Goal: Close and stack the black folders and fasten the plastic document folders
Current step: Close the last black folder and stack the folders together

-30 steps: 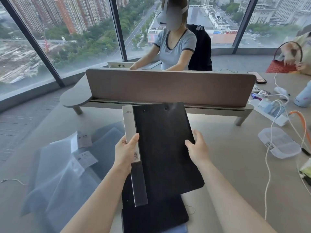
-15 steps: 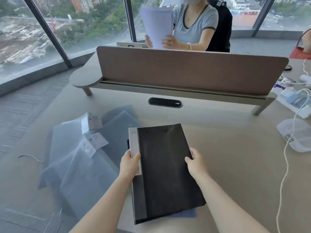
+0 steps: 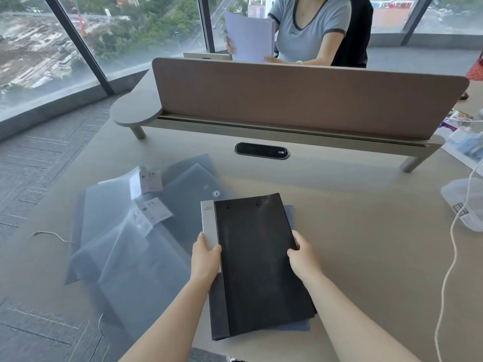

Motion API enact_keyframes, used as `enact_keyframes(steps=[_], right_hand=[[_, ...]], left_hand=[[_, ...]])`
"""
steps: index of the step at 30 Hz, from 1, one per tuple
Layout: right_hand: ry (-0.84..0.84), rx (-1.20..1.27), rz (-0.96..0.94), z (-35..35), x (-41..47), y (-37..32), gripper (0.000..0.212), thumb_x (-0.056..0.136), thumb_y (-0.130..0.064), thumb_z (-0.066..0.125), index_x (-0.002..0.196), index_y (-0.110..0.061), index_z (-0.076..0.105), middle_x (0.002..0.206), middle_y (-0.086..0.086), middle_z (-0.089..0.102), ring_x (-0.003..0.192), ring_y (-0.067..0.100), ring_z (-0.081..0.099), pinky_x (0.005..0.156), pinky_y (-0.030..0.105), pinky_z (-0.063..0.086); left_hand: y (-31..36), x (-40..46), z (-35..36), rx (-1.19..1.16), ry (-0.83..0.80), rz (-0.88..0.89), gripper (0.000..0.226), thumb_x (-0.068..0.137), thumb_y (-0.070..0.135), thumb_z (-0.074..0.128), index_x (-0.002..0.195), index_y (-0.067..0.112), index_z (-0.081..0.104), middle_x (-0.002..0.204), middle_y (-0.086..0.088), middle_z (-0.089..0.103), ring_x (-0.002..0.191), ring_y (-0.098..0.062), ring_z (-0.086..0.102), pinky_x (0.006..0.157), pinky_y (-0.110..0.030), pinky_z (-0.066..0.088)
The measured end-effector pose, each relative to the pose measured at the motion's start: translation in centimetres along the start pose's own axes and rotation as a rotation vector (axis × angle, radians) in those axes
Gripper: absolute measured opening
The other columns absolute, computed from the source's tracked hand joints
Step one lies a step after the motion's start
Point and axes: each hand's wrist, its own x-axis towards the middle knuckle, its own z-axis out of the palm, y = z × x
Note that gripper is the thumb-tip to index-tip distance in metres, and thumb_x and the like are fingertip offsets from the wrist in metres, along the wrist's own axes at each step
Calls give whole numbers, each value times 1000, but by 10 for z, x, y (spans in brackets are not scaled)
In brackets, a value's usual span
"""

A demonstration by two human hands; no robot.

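A closed black folder (image 3: 258, 267) with a grey-white spine label lies flat near the desk's front edge, on top of another black folder whose edge shows beneath it. My left hand (image 3: 205, 259) grips its left spine edge, thumb on top. My right hand (image 3: 303, 254) holds its right edge. A blue-grey plastic folder (image 3: 291, 216) peeks out from under the stack on the right and at the bottom. Several translucent plastic document folders (image 3: 125, 252) with white price tags lie spread to the left, one showing a snap button (image 3: 216, 193).
A brown desk divider (image 3: 300, 97) on a low shelf crosses the desk ahead, with a black cable grommet (image 3: 261, 150) before it. A person sits behind it holding papers. A white cable (image 3: 452, 257) and a clear plastic box (image 3: 462, 202) lie at the right.
The black folder came down from a raised position in front of me onto the folder on the desk. Both hands stayed on its edges.
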Motion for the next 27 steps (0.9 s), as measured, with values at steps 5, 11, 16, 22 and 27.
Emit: enact_keyframes(steps=[5, 11, 16, 22, 27], right_hand=[[2, -23, 18, 2, 7, 1, 68, 83, -1, 38, 143, -32, 43, 138, -9, 57, 107, 17, 61, 74, 26, 47], [68, -6, 90, -2, 10, 5, 54, 79, 3, 41, 125, -23, 55, 111, -6, 67, 86, 21, 64, 60, 27, 46], [162, 38, 144, -6, 12, 14, 38, 76, -1, 46, 106, -20, 63, 96, -3, 71, 85, 25, 67, 71, 36, 53], [207, 23, 125, -3, 7, 14, 16, 73, -1, 43, 73, -15, 50, 62, -2, 52, 52, 21, 42, 51, 28, 31], [225, -18, 127, -3, 4, 8, 20, 72, 2, 43, 65, -16, 40, 56, -2, 41, 49, 20, 32, 47, 27, 24]], left_hand=[[-2, 3, 1, 28, -10, -32, 17, 85, 15, 49, 101, 20, 55, 114, -9, 58, 94, -27, 61, 80, -41, 52], [-2, 2, -3, -69, -63, -68, 31, 86, 7, 46, 104, 24, 65, 104, 2, 72, 92, -26, 69, 82, -43, 57], [-1, 1, 3, -140, -116, -96, 48, 90, 6, 48, 133, 27, 54, 123, 10, 64, 107, -18, 65, 98, -39, 51], [-7, -9, 4, 52, -74, -101, 46, 94, 15, 47, 139, 19, 46, 103, 8, 64, 94, -18, 64, 72, -29, 45], [-11, -16, 6, 306, -81, -111, 32, 92, 23, 47, 122, 17, 53, 119, -3, 65, 101, -26, 57, 81, -33, 43]])
